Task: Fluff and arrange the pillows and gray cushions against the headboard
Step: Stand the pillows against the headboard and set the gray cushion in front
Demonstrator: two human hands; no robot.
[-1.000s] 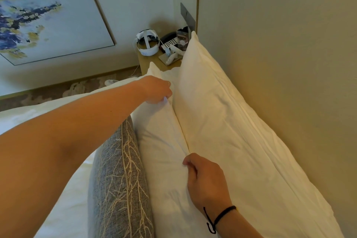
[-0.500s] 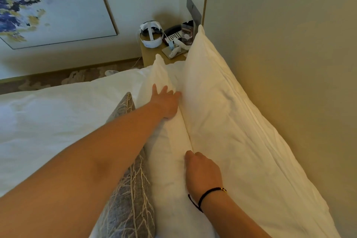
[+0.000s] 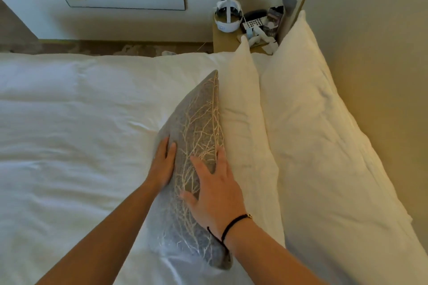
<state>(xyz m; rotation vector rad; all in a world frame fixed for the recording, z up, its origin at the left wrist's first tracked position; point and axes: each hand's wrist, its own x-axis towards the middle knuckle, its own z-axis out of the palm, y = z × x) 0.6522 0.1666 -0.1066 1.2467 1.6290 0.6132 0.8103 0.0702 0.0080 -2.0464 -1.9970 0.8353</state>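
Both bare forearms reached in from the near edge and angled toward the far right. The left hand [image 3: 162, 164] lay flat, fingers together and pointing far, its palm facing right. The right hand [image 3: 215, 194] was spread open, palm down, with its fingers splayed and thumb out to the left. A thin black cord circled the right wrist.

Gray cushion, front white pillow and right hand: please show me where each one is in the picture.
Gray cushion [image 3: 196, 122], head view, on its branch-patterned face.
Front white pillow [image 3: 243, 111], head view, on its top edge.
Right hand [image 3: 215, 194], head view, on the back of the hand.
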